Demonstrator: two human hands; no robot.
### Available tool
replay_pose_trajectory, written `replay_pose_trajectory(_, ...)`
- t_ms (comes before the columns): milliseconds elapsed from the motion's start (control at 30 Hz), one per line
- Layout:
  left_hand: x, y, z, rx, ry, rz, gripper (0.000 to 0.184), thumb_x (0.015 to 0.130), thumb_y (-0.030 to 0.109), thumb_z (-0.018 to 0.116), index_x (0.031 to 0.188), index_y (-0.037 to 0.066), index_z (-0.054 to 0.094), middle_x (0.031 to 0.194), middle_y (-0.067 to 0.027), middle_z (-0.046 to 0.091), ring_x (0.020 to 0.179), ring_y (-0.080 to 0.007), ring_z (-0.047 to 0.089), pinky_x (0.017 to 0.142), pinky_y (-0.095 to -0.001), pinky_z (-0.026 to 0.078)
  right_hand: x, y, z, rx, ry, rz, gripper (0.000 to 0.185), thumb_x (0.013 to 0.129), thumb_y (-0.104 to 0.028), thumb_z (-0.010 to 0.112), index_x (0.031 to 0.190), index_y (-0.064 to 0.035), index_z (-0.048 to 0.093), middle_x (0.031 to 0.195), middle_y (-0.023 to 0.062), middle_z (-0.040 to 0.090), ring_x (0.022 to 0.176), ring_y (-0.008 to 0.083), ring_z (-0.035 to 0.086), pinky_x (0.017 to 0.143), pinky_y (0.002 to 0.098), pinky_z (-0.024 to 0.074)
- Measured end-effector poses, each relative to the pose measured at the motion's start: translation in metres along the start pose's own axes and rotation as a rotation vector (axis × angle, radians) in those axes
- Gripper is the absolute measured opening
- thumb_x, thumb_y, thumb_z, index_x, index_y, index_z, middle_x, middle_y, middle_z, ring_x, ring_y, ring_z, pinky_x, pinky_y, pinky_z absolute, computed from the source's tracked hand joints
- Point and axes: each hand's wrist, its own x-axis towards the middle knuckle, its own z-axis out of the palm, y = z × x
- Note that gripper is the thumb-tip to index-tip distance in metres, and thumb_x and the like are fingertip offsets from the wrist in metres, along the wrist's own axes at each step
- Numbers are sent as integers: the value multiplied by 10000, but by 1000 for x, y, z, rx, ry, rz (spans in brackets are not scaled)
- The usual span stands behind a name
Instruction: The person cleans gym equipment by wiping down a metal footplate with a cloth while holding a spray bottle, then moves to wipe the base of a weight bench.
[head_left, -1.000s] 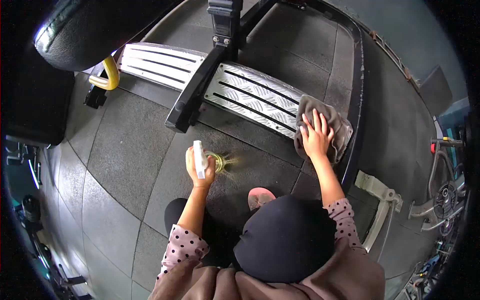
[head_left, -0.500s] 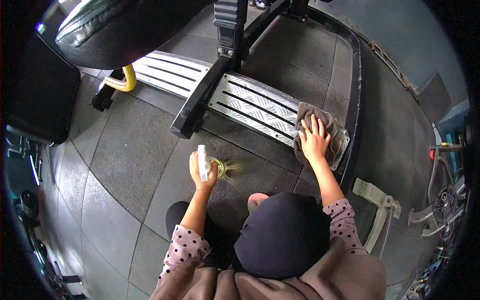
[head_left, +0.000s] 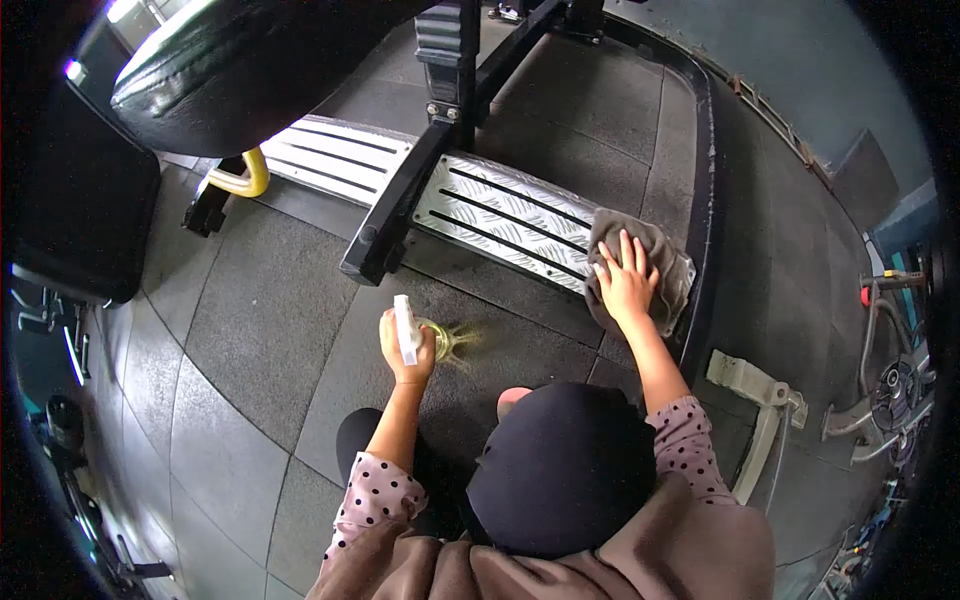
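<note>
– how are the fingers of the right hand (head_left: 630,290) set?

– spread apart and laid flat on the grey-brown cloth (head_left: 669,284); nothing is seen pinched. by the fingers of the left hand (head_left: 421,358), left of centre in the frame, the spray bottle (head_left: 405,330) is wrapped around; whether its trigger is squeezed cannot be told.

– and the cloth, which way is it found from the right fingertips?

– directly beneath them, right of centre. folds are shown past them on the right, and a smaller part on the left. it is bunched, so no clear long axis can be read.

– what about the metal footplate (head_left: 510,205)?

– its right end is covered by the cloth. its long axis is slanted from the centre of the frame down towards the right, and is crossed by the fingers, pointed up the frame. the bare stretch is left to their upper left.

– by which hand is it neared more?

– by the right; the left is held well apart, below the plate in the frame.

– and farther out?

– the right end is bordered by a dark curved rail (head_left: 712,170), the left end by a black beam (head_left: 398,200).
</note>
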Motion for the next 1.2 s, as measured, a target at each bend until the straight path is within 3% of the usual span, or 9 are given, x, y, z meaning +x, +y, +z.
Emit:
replay_pose_trajectory(167,-5,-8,1,-53,-6,-87,490,785,52,664,1233,-27,481,1071,-112,591,1010,-240,602,903,-362,479,26,-15,4,19,2,32,414,938,-452,530,1318,-296,582,1576,6,269,1430,265,257,1018,656,258)
replay_pose_trajectory(300,-4,-8,-3,-98,-59,-130,485,787,54,673,1225,-24,480,1092,-118,575,1045,-242,588,914,-363,471,-6,7,6,3,76,-65,415,935,-443,546,1328,-314,572,1573,-6,279,1434,237,258,1043,632,246)
replay_pose_trajectory(433,-8,-12,-1,-91,-23,-96,475,780,40,656,1219,-12,484,1075,-111,573,1001,-225,583,901,-356,468,-51,38,-2,-57,-67,49,510,930,-481,528,1419,-351,461,1602,-18,209,1484,223,147,1066,730,40)
replay_pose_trajectory(500,-5,-4,-5,-46,-40,-71,475,779,46,649,1222,-8,485,1074,-111,575,996,-236,588,898,-364,470,-56,46,0,-27,73,54,550,925,-495,525,1446,-355,419,1611,-8,176,1491,231,118,1060,745,-8)
replay_pose_trajectory(633,-5,2,-3,-114,-22,-141,482,810,73,643,1253,-14,474,1146,-122,549,1055,-252,567,941,-385,450,-29,30,16,-24,194,31,562,923,-423,540,1459,-322,404,1602,68,190,1484,294,121,1057,735,75)
replay_pose_trajectory(833,-6,10,-3,-167,-11,-204,536,791,52,678,1261,-43,437,1103,-131,547,1032,-252,572,926,-372,464,40,-24,30,45,98,-209,627,918,-442,560,1489,-317,334,1591,102,205,1470,300,176,1066,731,107)
replay_pose_trajectory(1000,-4,14,-7,-145,-37,-184,509,796,45,666,1249,-41,450,1121,-133,524,1076,-254,555,938,-371,461,138,-134,62,193,115,-377,588,947,-489,480,1470,-246,371,1497,165,375,1383,346,346,1096,630,194)
replay_pose_trajectory(1100,-6,3,-6,-105,-30,-63,485,791,39,662,1229,-44,471,1108,-130,519,1054,-253,557,923,-365,464,180,-195,65,255,64,-357,535,952,-483,464,1432,-250,431,1417,151,469,1283,351,456,1042,607,284)
replay_pose_trajectory(1200,1,15,-9,-50,-41,-54,429,777,50,665,1164,-35,499,1054,-122,519,977,-252,550,895,-358,455,196,-214,59,306,-55,-285,504,955,-502,446,1383,-240,490,1349,141,536,1255,336,489,1035,581,304)
